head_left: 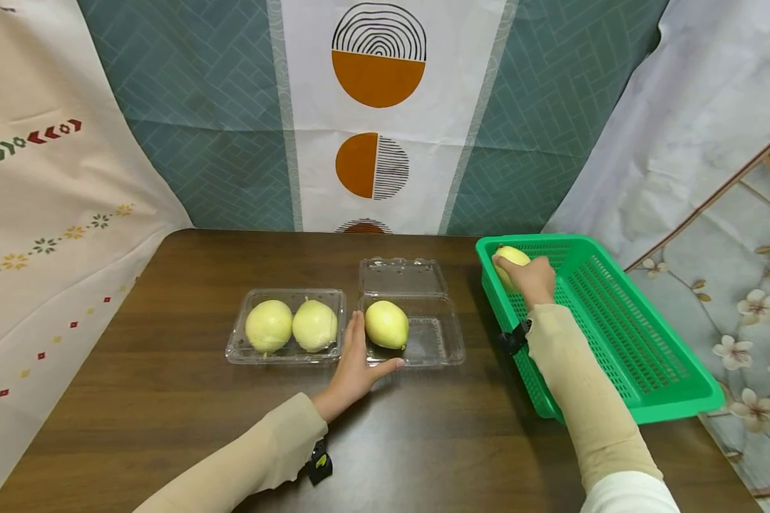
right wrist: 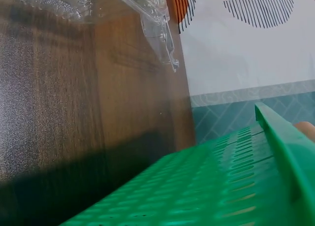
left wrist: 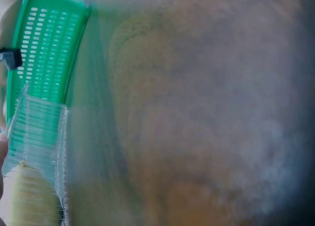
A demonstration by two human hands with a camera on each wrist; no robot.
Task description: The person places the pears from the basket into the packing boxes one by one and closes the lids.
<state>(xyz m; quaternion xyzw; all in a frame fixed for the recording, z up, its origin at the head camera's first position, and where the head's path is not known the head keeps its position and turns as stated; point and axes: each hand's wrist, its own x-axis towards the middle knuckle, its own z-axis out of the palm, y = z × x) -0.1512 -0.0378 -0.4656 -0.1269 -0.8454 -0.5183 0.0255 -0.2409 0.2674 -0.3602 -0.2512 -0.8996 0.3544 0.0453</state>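
Note:
My right hand [head_left: 535,279] reaches into the green basket [head_left: 664,331] at its far left corner and grips a yellow-green pear [head_left: 513,256] there. In the right wrist view the basket wall [right wrist: 206,186] hides most of that hand, leaving a bit of finger [right wrist: 306,129]. My left hand [head_left: 351,367] lies against the left side of a clear plastic clamshell box [head_left: 433,342], fingers straight and thumb spread along the front edge. The box's lid [head_left: 403,276] is folded back. One pear [head_left: 387,325] sits in the left half of this box.
Left of my left hand stands another clear plastic box [head_left: 231,354] with two pears [head_left: 268,325] side by side in it. The brown wooden table [head_left: 167,399] carries everything. A patterned cloth [head_left: 359,171] hangs behind its far edge.

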